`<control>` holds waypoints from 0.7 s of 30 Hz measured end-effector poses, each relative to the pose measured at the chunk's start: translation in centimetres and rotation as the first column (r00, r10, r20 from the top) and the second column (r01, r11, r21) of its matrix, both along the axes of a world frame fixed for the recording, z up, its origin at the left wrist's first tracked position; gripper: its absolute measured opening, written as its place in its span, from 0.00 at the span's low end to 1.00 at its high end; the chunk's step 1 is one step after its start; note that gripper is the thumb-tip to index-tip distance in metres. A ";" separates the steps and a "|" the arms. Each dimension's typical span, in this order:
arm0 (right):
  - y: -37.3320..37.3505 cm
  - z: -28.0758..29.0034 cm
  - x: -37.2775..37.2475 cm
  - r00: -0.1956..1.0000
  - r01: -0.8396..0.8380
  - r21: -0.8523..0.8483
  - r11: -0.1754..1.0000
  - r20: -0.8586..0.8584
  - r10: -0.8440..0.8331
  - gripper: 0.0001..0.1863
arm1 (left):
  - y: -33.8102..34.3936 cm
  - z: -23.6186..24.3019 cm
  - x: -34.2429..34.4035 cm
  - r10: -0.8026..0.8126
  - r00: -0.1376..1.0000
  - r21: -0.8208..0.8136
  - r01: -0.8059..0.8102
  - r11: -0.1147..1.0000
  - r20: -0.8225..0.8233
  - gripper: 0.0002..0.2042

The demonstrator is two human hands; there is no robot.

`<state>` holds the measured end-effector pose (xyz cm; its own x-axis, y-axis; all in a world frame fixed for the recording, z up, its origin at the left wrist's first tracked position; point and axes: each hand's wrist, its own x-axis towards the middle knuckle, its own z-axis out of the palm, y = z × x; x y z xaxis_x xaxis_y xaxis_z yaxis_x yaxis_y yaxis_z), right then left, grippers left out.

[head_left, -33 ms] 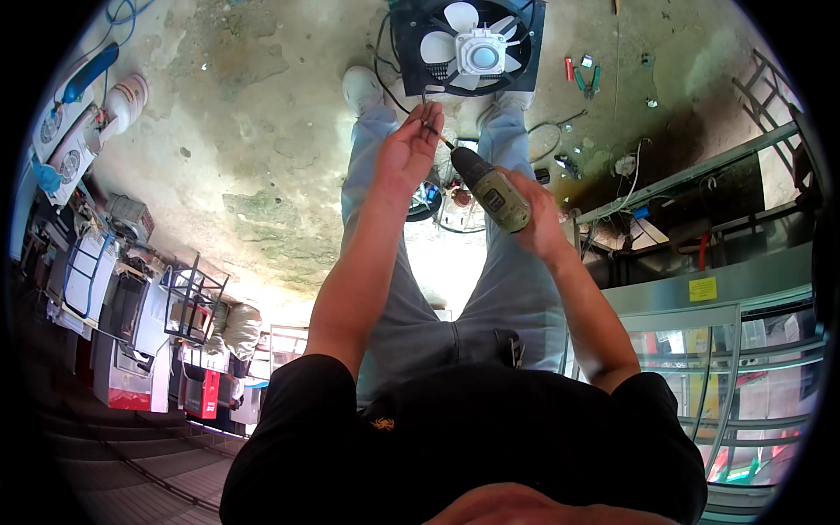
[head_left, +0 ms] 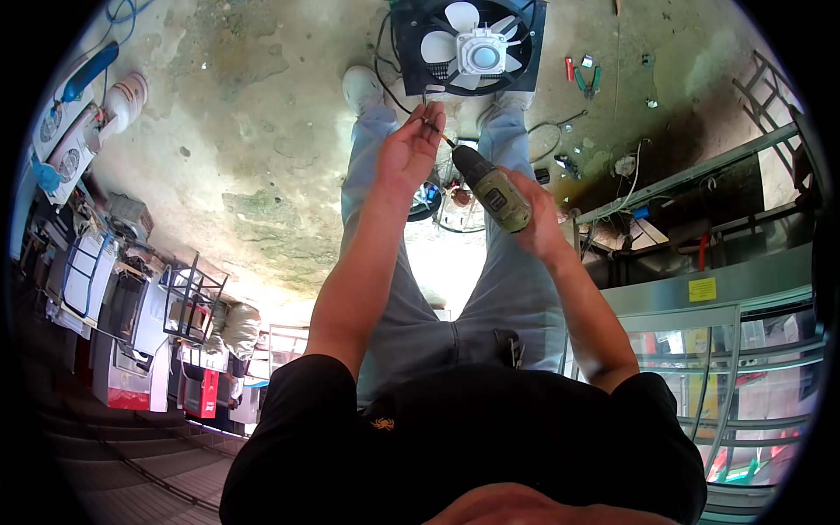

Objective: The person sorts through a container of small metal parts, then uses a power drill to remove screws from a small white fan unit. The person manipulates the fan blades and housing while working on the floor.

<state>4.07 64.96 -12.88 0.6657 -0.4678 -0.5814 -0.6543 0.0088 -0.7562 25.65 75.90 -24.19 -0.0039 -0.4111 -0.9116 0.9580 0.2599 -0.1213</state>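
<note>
Our right hand [head_left: 534,219] grips a green cordless drill [head_left: 492,188]; our left hand [head_left: 407,149] pinches its bit [head_left: 435,131] above the black fan [head_left: 468,44].

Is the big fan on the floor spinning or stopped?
Stopped. The fan lies flat on the floor by the person's feet, and each white blade shows sharp and separate, with no blur.

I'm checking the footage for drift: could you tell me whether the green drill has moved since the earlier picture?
No: the green drill sits the same way below the black fan.
</note>
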 end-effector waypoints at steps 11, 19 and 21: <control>1.0 -0.2 2.3 0.998 0.065 -0.025 0.998 -0.018 -0.065 0.31 | 2.1 -1.1 0.1 -0.665 0.692 0.337 0.578 0.743 0.280 0.12; 1.5 0.1 3.5 0.997 0.028 -0.050 0.998 -0.067 -0.031 0.29 | 3.8 -2.3 2.8 -0.797 0.407 0.468 0.653 0.595 0.447 0.12; 2.0 -0.8 4.6 0.996 0.054 -0.093 0.994 -0.061 -0.060 0.30 | 3.2 -2.7 3.0 -0.759 0.431 0.479 0.594 0.646 0.488 0.11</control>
